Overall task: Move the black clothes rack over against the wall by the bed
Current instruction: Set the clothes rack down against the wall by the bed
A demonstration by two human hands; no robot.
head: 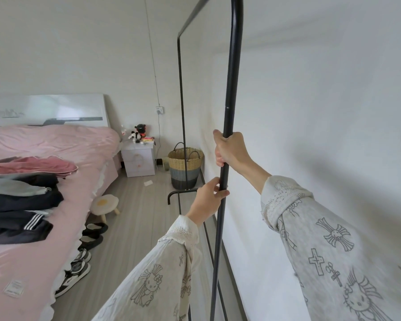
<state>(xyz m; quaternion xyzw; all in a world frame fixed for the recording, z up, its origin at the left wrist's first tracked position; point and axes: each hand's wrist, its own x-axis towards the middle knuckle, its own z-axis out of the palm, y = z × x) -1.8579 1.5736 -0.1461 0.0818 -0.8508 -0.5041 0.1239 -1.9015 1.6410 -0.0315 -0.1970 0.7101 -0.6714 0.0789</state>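
While the black clothes rack (228, 89) already stands close along the wall (322, 112) on the right, across the strip of floor (134, 216) from the bed (56, 158), final placement cannot be confirmed. The near upright runs just beside the wall surface; whether the frame touches it is not discernible. The far upright rises in front of a woven basket (185, 167), and a curved foot shows at floor level near that basket. Judgement: the move appears largely accomplished, with at most a last nudge and release outstanding.

Both hands are on the near upright. The right hand (229, 149) is higher, fingers wrapped fully round the tube in a firm closed grasp, arm extended forward. The left hand (208, 200) sits lower on the same tube, thumb and fingers curled about it from the bed side, wrist slightly raised. Both sleeves are patterned grey fabric. The rack carries no garments; folded clothes (21, 205) lie on the bed.
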